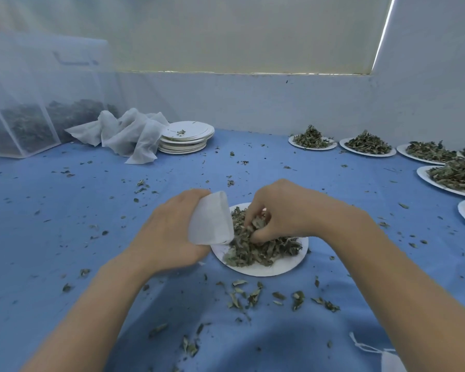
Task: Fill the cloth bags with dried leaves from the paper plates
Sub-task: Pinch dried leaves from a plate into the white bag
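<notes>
Loose leaves point(253, 294) litter the cloth nearest the camera, and beyond them the left hand point(169, 232) grips a white bag point(211, 218) while the right hand point(282, 208) pinches dried leaves point(263, 249) heaped on the plate point(269, 268).

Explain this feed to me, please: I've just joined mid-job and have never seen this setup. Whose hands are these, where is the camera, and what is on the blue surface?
There is no machine. One camera on a person's head looks down at bare hands. The left hand grips a small white cloth bag. The right hand pinches dried leaves on a paper plate. On the blue sheet, more leaf-filled plates wait at right. Far left lie emptied stacked plates, crumpled white cloth and mesh containers of leaves.
</notes>
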Tool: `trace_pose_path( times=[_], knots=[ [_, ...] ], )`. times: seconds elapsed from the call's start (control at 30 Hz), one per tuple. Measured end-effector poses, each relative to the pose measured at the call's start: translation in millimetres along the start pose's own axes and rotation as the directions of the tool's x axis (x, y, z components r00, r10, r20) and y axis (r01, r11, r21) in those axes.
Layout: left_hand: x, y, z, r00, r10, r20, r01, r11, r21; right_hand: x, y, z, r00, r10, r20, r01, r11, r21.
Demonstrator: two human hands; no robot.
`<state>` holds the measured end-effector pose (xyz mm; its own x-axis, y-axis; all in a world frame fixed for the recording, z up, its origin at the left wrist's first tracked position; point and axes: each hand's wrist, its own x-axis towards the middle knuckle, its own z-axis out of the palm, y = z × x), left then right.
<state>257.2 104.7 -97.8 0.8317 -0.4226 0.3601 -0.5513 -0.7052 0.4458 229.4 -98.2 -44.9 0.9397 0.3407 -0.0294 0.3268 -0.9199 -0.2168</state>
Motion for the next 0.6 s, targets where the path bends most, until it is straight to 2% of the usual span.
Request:
trace_pose_path(
  times=[0.13,0.27,0.47,0.6],
  knots=[
    [0.1,-3.7,1.1,0.999,-0.021,-0.027,0.020,1.000,-0.011,-5.5,12.1,-12.5,0.989,0.031,-0.146,-0.012,0.992,0.127],
    [1.1,-5.0,5.0,0.999,-0.022,-0.047,0.023,0.999,0.026,-10.8,18.8,-21.3,0.945,0.069,-0.318,0.039,0.946,0.323],
    [2.5,4.2,10.4,0.995,-0.012,-0.099,0.017,0.998,0.057,-12.3,6.3,-17.7,0.952,0.037,-0.305,0.131,0.849,0.512],
    [1.5,14.2,9.7,0.984,0.029,-0.173,-0.021,0.998,0.052,-8.1,2.7,-12.4,0.951,0.078,-0.299,0.126,0.785,0.606]
  ],
)
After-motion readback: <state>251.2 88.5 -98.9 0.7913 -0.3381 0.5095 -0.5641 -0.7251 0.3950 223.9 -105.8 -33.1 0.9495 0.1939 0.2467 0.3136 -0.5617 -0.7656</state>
